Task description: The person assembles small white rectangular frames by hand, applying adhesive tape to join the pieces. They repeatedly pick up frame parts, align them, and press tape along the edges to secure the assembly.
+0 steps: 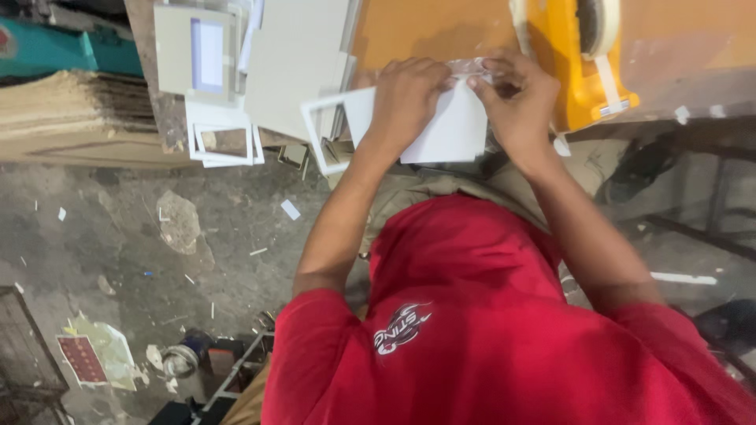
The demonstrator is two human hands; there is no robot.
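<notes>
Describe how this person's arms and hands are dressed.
Both arms are bare from the upper arm down, below the short sleeves of a red T-shirt with a small white and black emblem. The left hand and right hand wear no gloves; no rings or watch are visible.
</notes>
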